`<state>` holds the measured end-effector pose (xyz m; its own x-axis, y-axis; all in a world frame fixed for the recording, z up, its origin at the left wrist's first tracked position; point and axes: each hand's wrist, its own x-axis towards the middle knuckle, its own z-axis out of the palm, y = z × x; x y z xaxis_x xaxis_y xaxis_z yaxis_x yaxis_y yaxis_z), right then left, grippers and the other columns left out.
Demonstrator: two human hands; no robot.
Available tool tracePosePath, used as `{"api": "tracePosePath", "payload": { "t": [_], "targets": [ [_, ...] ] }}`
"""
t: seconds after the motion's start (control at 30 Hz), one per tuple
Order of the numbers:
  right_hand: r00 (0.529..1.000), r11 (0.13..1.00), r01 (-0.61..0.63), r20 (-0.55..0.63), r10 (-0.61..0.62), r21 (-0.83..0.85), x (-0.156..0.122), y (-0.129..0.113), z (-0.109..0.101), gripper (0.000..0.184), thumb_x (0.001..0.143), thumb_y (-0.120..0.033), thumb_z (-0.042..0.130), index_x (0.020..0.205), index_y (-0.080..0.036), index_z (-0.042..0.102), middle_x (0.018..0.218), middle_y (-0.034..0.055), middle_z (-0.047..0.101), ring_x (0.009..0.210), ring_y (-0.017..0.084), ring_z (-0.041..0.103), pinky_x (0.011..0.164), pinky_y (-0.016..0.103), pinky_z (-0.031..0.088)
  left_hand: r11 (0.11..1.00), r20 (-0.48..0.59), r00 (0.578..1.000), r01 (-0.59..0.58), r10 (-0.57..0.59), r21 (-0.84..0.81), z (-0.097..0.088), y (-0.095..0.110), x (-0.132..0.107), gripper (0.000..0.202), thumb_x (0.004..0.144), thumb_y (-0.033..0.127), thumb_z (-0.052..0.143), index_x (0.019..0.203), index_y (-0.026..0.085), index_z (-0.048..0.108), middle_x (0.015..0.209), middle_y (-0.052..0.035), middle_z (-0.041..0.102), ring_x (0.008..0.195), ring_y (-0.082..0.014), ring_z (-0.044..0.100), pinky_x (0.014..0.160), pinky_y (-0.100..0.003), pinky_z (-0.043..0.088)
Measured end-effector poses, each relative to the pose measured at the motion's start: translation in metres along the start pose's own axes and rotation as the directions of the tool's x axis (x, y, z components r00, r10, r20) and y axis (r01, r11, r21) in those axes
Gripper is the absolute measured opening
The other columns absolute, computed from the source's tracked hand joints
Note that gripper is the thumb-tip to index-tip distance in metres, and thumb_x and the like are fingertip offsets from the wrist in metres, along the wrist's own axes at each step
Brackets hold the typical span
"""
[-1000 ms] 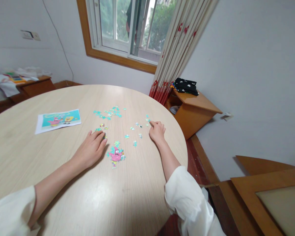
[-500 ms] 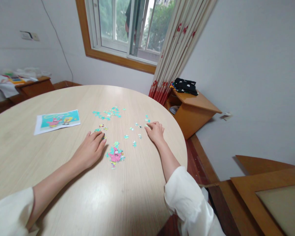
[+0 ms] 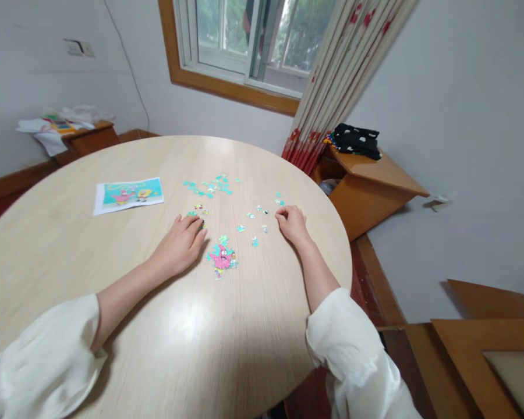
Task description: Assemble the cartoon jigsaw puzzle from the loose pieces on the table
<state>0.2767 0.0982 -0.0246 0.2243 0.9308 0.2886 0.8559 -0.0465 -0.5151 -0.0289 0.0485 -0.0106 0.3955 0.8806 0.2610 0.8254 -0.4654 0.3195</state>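
Observation:
My left hand (image 3: 180,244) lies flat on the round wooden table (image 3: 166,326), fingers stretched out over a few small puzzle pieces (image 3: 198,208). Just right of it sits a joined patch of puzzle with a pink star figure (image 3: 222,258). My right hand (image 3: 292,224) rests near the table's right side with its fingers curled and pinched at the tabletop; what they hold, if anything, is too small to see. Loose pieces (image 3: 257,221) lie between the hands, and a teal cluster of pieces (image 3: 210,185) lies farther back.
A printed reference picture (image 3: 128,195) lies at the left of the table. A wooden side cabinet (image 3: 371,186) with dark spotted cloth (image 3: 354,139) stands beyond the right edge, beside a curtain (image 3: 332,87). A low shelf with papers (image 3: 65,125) stands at far left.
My right hand has drawn a little leftward and nearer, away from the outermost pieces. The left hand stays put. The camera has shifted, so everything sits further right in the picture.

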Motion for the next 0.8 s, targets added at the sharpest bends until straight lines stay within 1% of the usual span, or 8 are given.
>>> {"api": "tracePosePath", "payload": {
  "t": [0.1,0.23,0.37,0.47,0.53,0.63,0.7,0.8],
  "targets": [
    [0.999,0.998,0.048,-0.013,-0.047,0.043,0.003,0.006,0.003,0.016,0.076,-0.022,0.058,0.09,-0.019,0.065,0.096,0.009,0.062,0.093,0.024,0.054,0.087,0.042,0.04,1.0,-0.001,1.0,0.006,-0.006,-0.004,-0.001,0.001,0.0,0.055,0.093,0.039,0.019,0.118,0.005,0.055,0.127,-0.019,0.054,0.123,-0.0281,0.046,0.113,-0.053,0.02],
    [0.996,0.996,0.085,-0.007,-0.085,0.041,0.004,0.008,0.002,0.013,0.077,-0.023,0.056,0.086,-0.019,0.065,0.092,0.0087,0.06,0.089,0.023,0.055,0.087,0.042,0.042,1.0,0.005,1.0,0.003,-0.003,-0.017,-0.002,0.003,0.0,0.055,0.094,0.038,0.018,0.117,0.005,0.055,0.126,-0.0191,0.054,0.122,-0.028,0.047,0.114,-0.051,0.019],
    [0.997,0.998,0.064,0.048,-0.065,0.019,0.002,0.004,-0.003,0.012,0.076,-0.021,0.055,0.085,-0.019,0.062,0.095,0.0087,0.059,0.091,0.023,0.054,0.089,0.043,0.041,0.999,-0.013,1.0,-0.011,0.01,-0.039,-0.002,0.003,-0.001,0.051,0.094,0.038,0.02,0.116,0.008,0.055,0.125,-0.0175,0.055,0.121,-0.0268,0.047,0.114,-0.052,0.019],
    [0.992,0.997,0.075,0.102,-0.077,0.028,0.0,0.002,-0.007,0.012,0.076,-0.021,0.055,0.087,-0.019,0.06,0.096,0.0082,0.058,0.094,0.023,0.054,0.09,0.043,0.041,0.999,-0.014,1.0,-0.008,0.007,-0.045,-0.001,0.003,-0.001,0.051,0.094,0.038,0.02,0.115,0.008,0.055,0.126,-0.0174,0.055,0.121,-0.0267,0.047,0.114,-0.051,0.019],
    [0.985,0.993,0.095,0.138,-0.103,0.064,-0.001,0.0,-0.01,0.013,0.076,-0.02,0.055,0.088,-0.018,0.059,0.093,0.0071,0.059,0.09,0.021,0.055,0.088,0.041,0.042,0.999,-0.01,1.0,-0.007,0.006,-0.048,-0.001,0.002,-0.001,0.051,0.094,0.038,0.02,0.115,0.007,0.055,0.126,-0.0178,0.055,0.121,-0.0266,0.047,0.115,-0.051,0.019],
    [0.976,0.982,0.103,0.175,-0.13,0.156,-0.002,-0.002,-0.013,0.014,0.075,-0.02,0.055,0.088,-0.018,0.058,0.083,0.0037,0.059,0.077,0.017,0.054,0.08,0.035,0.044,0.999,-0.021,1.0,-0.009,0.008,-0.048,0.0,0.002,-0.001,0.051,0.094,0.039,0.02,0.115,0.009,0.055,0.126,-0.0167,0.055,0.121,-0.026,0.047,0.115,-0.051,0.019],
    [0.975,0.973,0.082,0.185,-0.123,0.215,-0.002,-0.004,-0.014,0.014,0.074,-0.02,0.056,0.088,-0.017,0.059,0.076,0.0017,0.058,0.07,0.015,0.053,0.075,0.033,0.044,0.999,-0.025,1.0,-0.007,0.006,-0.049,0.001,0.001,-0.002,0.051,0.094,0.039,0.02,0.115,0.009,0.055,0.126,-0.0168,0.055,0.122,-0.0261,0.047,0.115,-0.051,0.019],
    [0.977,0.95,0.061,0.175,-0.119,0.306,-0.003,-0.01,-0.016,0.018,0.071,-0.019,0.058,0.089,-0.016,0.061,0.071,-0.0001,0.056,0.067,0.014,0.052,0.071,0.03,0.044,0.998,-0.022,1.0,-0.008,0.007,-0.056,0.001,0.001,-0.002,0.052,0.094,0.04,0.019,0.116,0.009,0.055,0.127,-0.0167,0.054,0.123,-0.0261,0.047,0.115,-0.051,0.019]
  ]
}}
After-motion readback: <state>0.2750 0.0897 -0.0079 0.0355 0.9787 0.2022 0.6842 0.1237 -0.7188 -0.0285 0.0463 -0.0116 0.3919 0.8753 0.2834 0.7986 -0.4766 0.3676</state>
